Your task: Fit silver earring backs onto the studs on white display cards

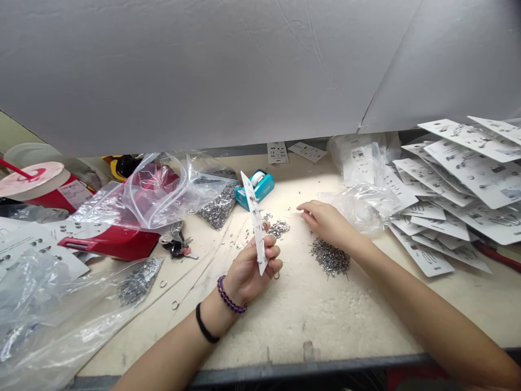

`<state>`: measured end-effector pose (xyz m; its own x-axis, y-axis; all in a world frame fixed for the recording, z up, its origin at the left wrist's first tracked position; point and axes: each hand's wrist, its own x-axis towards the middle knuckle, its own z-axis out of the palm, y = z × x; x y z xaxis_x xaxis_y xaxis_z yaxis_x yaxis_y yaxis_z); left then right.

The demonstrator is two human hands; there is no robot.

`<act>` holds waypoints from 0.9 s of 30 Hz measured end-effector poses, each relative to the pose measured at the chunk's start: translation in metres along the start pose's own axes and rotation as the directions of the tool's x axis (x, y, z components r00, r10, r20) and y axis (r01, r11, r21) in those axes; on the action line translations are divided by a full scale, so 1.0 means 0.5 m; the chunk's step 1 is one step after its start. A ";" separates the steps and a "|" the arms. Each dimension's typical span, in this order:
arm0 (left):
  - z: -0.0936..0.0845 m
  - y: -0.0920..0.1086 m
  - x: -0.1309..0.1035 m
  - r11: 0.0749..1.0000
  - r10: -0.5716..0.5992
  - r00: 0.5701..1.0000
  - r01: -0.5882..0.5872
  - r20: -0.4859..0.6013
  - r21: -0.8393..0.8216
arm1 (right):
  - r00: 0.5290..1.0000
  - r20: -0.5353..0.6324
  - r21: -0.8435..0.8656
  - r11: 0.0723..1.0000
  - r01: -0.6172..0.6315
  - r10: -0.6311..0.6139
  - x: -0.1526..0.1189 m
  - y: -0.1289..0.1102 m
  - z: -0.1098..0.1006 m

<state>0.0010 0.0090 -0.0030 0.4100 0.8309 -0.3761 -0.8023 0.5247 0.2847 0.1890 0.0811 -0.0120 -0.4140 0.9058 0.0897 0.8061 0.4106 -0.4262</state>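
My left hand (pixel 253 269) is closed around a white jewelry card (pixel 256 228), held upright and seen nearly edge-on. Small metal pieces are fixed along its face. To the right, my right hand (pixel 323 220) is held low over the table with its fingers stretched out; I see nothing in them. A heap of small silvery metal pieces (pixel 330 256) lies just below that hand, partly under the wrist. Between the hands is a smaller scatter of metal pieces (pixel 279 228), close behind the card.
A teal tape dispenser (pixel 262 187) stands behind the card. Stacked white cards (pixel 443 195) and crumpled plastic bags (pixel 362 201) fill the right side. On the left are a red scoop (pixel 118 243), a zip bag (pixel 157 193) and loose rings (pixel 175 304). A grey panel (pixel 244 76) rises behind.
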 end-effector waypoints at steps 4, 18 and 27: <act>0.000 0.003 0.000 0.999 0.004 1.000 -0.003 0.016 -0.032 | 0.999 0.011 -0.037 0.999 0.035 -0.035 0.046 -0.006 0.016; 0.010 0.026 -0.007 0.994 0.062 0.997 -0.057 0.052 -0.089 | 0.949 0.232 -0.104 0.965 0.243 -0.214 0.023 -0.047 -0.003; 0.005 0.023 -0.005 0.992 0.036 0.997 -0.027 0.069 -0.124 | 0.967 0.171 -0.106 0.972 0.211 -0.191 0.023 -0.051 0.005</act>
<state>-0.0080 0.0135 0.0036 0.4096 0.8601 -0.3042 -0.8609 0.4747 0.1829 0.1626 0.0809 -0.0026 -0.6267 0.7792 0.0140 0.7407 0.6012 -0.2999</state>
